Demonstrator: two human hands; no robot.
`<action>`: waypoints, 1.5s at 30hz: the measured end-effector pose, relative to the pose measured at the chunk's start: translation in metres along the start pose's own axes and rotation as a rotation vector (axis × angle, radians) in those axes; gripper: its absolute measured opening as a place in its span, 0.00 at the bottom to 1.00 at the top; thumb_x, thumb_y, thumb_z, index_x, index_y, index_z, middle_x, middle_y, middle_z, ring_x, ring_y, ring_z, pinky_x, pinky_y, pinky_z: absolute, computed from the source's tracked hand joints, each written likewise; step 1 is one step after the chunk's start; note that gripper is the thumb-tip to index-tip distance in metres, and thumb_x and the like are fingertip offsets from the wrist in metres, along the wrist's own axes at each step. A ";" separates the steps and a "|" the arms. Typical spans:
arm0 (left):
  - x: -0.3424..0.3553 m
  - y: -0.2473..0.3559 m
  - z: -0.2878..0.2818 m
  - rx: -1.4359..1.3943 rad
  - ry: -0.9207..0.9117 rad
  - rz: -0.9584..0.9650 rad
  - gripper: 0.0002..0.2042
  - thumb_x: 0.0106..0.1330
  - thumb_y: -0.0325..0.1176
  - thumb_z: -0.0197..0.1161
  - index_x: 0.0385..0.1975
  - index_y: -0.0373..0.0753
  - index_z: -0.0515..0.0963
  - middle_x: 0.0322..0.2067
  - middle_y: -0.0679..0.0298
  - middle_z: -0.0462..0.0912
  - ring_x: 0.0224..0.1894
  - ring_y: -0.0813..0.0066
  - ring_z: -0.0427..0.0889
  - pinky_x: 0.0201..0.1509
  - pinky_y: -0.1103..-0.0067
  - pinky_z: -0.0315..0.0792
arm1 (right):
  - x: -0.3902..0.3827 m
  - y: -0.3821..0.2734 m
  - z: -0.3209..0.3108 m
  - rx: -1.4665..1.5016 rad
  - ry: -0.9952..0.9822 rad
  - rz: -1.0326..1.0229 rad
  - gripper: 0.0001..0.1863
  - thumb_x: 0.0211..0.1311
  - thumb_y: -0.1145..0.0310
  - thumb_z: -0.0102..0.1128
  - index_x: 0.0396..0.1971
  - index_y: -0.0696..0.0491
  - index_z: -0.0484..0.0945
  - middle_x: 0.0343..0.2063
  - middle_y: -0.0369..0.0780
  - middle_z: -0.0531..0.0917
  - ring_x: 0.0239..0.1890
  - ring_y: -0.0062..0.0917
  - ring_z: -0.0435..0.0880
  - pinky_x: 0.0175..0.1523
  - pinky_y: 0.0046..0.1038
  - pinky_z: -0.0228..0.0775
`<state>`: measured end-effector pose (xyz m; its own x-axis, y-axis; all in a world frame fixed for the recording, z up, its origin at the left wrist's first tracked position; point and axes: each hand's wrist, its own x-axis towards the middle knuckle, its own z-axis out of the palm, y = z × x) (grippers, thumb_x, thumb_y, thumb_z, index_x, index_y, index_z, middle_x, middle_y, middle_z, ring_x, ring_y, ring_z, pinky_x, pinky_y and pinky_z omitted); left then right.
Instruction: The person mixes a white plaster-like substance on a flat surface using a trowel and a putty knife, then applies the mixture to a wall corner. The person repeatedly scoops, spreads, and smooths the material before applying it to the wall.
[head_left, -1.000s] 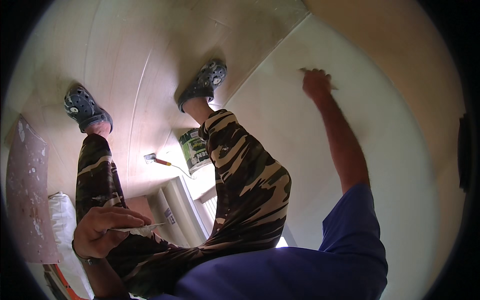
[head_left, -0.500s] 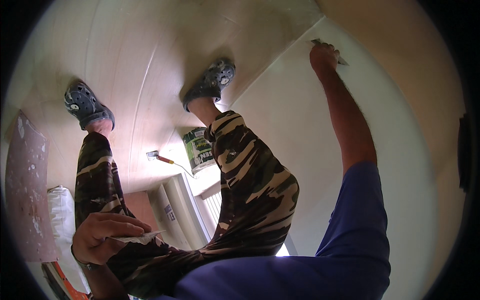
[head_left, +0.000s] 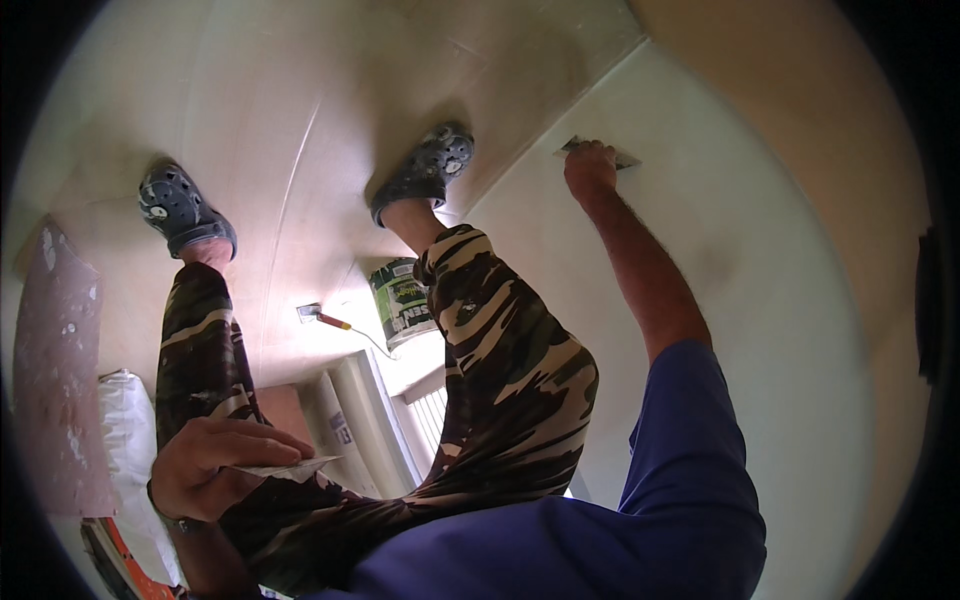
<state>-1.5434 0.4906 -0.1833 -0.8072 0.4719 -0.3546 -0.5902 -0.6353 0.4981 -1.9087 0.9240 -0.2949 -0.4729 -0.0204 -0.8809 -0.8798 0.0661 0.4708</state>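
My right hand (head_left: 590, 168) reaches out at arm's length and is shut on a putty knife (head_left: 602, 153), whose blade lies flat against the pale wall (head_left: 780, 300), close to the seam where the wall meets the beige surface under my feet. My left hand (head_left: 212, 468) rests by my left thigh. It holds a wide flat spatula blade (head_left: 292, 467) between thumb and fingers. I wear camouflage trousers (head_left: 500, 380), dark clogs (head_left: 428, 170) and a blue shirt.
A green-labelled bucket (head_left: 400, 300) stands below my right leg, with a small red-handled tool (head_left: 325, 319) beside it. A white radiator (head_left: 432, 412), a white sack (head_left: 125, 450) and a spattered pinkish board (head_left: 55, 390) lie lower left.
My right hand swept the putty knife up along the wall toward the seam, then came back down and to the left. My left hand has stayed at my thigh.
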 end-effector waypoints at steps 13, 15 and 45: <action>0.008 0.035 0.108 -0.471 0.335 -0.064 0.15 0.63 0.28 0.51 0.49 0.30 0.69 0.42 0.54 0.78 0.42 0.64 0.79 0.42 0.76 0.75 | -0.211 0.021 -0.106 1.597 0.143 0.048 0.16 0.52 0.75 0.52 0.43 0.57 0.73 0.37 0.44 0.79 0.42 0.35 0.77 0.49 0.33 0.66; 0.006 0.072 0.140 -0.465 0.336 -0.062 0.14 0.63 0.27 0.50 0.48 0.30 0.69 0.42 0.53 0.78 0.42 0.64 0.79 0.41 0.76 0.76 | -0.243 0.019 -0.082 2.185 0.078 -0.044 0.16 0.53 0.75 0.52 0.43 0.60 0.73 0.36 0.42 0.80 0.40 0.30 0.78 0.47 0.30 0.67; -0.059 0.251 0.347 0.065 0.330 0.007 0.14 0.63 0.28 0.52 0.48 0.33 0.68 0.39 0.59 0.78 0.38 0.73 0.80 0.34 0.84 0.76 | -0.552 0.017 -0.122 3.572 0.834 -0.527 0.17 0.55 0.75 0.46 0.47 0.59 0.70 0.44 0.43 0.77 0.48 0.33 0.75 0.57 0.35 0.63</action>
<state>-1.6403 0.5154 0.2373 -0.7772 0.2373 -0.5828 -0.5912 -0.5926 0.5472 -1.6683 0.8146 0.2049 -0.8364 -0.1184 -0.5351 0.4801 -0.6293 -0.6111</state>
